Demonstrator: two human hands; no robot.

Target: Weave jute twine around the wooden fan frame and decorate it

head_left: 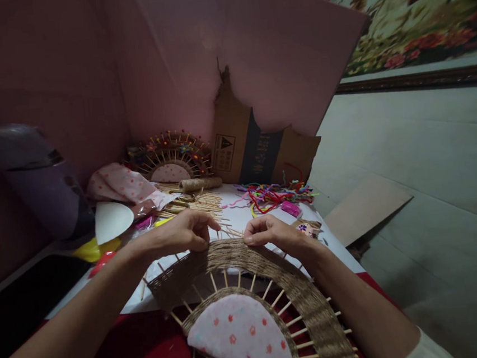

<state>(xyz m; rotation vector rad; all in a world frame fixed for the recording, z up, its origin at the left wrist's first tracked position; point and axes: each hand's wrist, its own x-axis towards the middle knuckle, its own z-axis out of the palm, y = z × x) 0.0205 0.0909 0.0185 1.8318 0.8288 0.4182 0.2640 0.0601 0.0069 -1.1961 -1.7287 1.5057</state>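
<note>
A: What's cluttering the table [242, 215]?

B: Far edge: a finished woven fan with coloured beads [171, 154] propped against the pink backboard [251, 48], torn cardboard box [256, 149] beside it. In front of those, a twine spool [200, 184] lying flat, a loose pile of wooden sticks [194, 204], and a tangle of coloured pipe cleaners [276, 193] toward the far right corner with a small pink block [291, 208] just beside it. Far left: dotted pink fabric [118, 182], a white paper cone [111, 220], yellow and red bits under it. Purple appliance [40, 181] off the left edge.

A: And the workpiece?

B: Half-round woven frame [273, 277] at the near edge, over red cloth [123, 347]. Jute band woven across radiating sticks, dotted fabric pad [243, 336] in the centre.

A: Anything blocking the hands?

B: Stick pile sits right behind the fingers, touching or nearly so; can't tell which.

A: Hand pose?

B: Left hand [184, 232] and right hand [267, 232] both on the far top of the woven band, palms down, fingers curled tight, pinching the weave. Fingertips near each other, small gap between. Forearms come in from the near corners.
</note>
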